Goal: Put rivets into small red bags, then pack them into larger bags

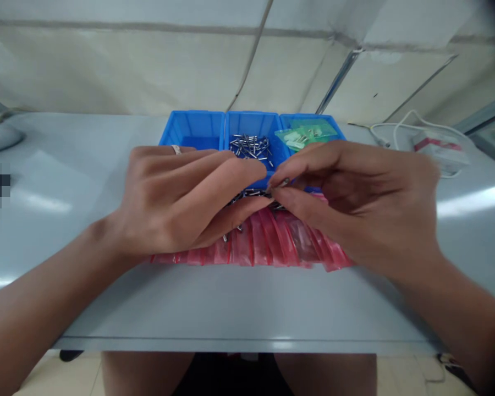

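Pin [286, 182] sits in the right hand's [367, 203] thumb-and-finger pinch, over the pink bags [268, 242], near side of the blue bins [253, 124]. Left hand [177, 201] has its fingertips right beside it; can't tell whether they grip anything. Step looks like two-handed fingertip work on one small part. Next move probably calls for a light, steady pinch.
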Motion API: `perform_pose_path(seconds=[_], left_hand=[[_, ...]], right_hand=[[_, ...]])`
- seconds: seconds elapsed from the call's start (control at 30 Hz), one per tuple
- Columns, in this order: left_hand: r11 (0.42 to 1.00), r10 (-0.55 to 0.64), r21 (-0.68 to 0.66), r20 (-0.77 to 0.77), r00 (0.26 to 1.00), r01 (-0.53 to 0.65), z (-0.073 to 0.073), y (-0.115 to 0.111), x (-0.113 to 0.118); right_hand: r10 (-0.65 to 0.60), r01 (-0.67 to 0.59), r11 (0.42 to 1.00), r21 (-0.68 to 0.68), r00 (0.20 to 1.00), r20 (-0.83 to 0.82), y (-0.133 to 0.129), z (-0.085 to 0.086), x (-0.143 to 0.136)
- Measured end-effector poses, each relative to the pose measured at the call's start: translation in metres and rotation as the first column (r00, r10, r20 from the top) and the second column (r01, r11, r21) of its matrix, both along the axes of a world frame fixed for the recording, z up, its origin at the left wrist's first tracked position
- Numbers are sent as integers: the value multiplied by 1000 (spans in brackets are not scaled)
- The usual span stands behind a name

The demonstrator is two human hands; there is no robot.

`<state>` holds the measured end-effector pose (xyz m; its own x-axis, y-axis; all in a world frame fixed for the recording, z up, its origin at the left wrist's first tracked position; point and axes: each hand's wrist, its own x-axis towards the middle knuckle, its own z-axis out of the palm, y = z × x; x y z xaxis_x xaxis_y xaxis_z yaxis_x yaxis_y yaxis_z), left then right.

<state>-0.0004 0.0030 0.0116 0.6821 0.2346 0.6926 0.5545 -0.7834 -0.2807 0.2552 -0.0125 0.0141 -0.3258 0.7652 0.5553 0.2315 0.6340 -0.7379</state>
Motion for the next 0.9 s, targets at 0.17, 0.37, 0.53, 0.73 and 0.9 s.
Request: perform_pose_path(seconds=[0.17, 0.37, 0.53, 0.73, 0.9], left_hand=[[998, 57, -17, 47, 997, -56, 1, -2, 4], [998, -43, 44, 22, 999, 42, 0, 4, 5], [997, -18, 78, 10, 1000, 17, 2, 6, 3], [992, 21, 128, 9, 1000, -22, 1, 9, 3], [994, 27, 106, 46, 999, -32, 1, 5, 7]], right_hand=[[27, -51, 988, -149, 987, -156, 1, 2, -3], [19, -47, 988, -144, 981, -195, 2, 1, -4], [-46, 30, 995, -95, 985, -167, 1, 1, -3], [-88, 88, 996, -7, 991, -100, 1, -5, -3], [-161, 160, 987, -20, 984, -76, 0, -5, -3]])
